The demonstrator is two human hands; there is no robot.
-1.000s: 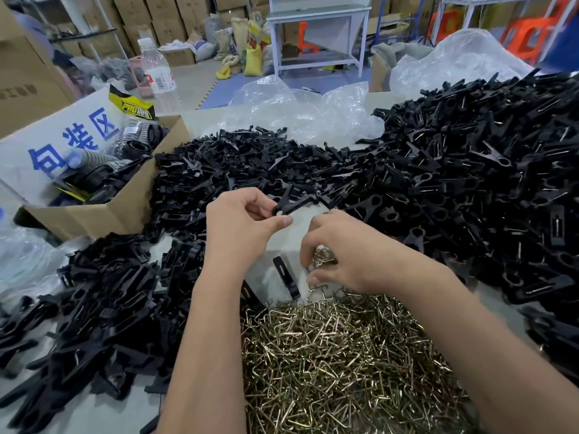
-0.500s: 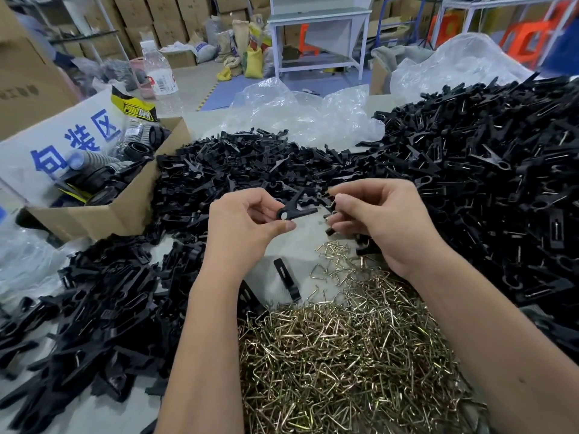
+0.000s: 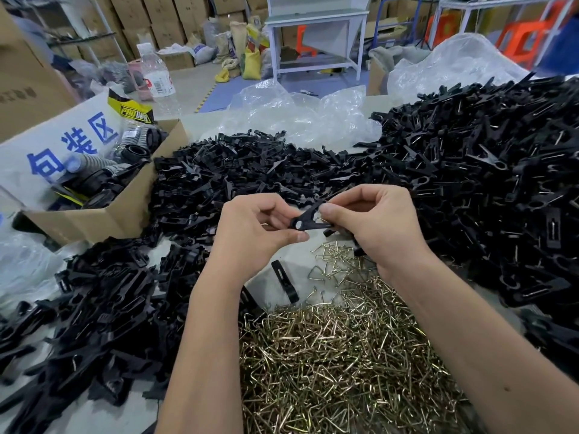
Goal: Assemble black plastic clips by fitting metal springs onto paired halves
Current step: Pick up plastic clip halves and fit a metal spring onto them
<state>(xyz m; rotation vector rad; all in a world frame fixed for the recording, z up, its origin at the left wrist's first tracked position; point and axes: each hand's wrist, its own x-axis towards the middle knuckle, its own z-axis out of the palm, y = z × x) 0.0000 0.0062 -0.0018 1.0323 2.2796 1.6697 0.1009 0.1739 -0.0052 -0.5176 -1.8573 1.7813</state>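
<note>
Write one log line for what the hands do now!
left hand: holds clip | right hand: fits spring | step: unfinished

Black plastic clip halves (image 3: 308, 219) paired and held above the brass-coloured heap of metal springs (image 3: 341, 364), one spring (image 3: 319, 212) at their joint, single loose half (image 3: 285, 280) flat beside the heap

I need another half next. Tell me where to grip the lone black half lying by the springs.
Pinch the lone half across its long edges near the middle, coming from above. It lies flat on bare table, apart from the spring pile, and both long sides look clear for fingertips.
</note>
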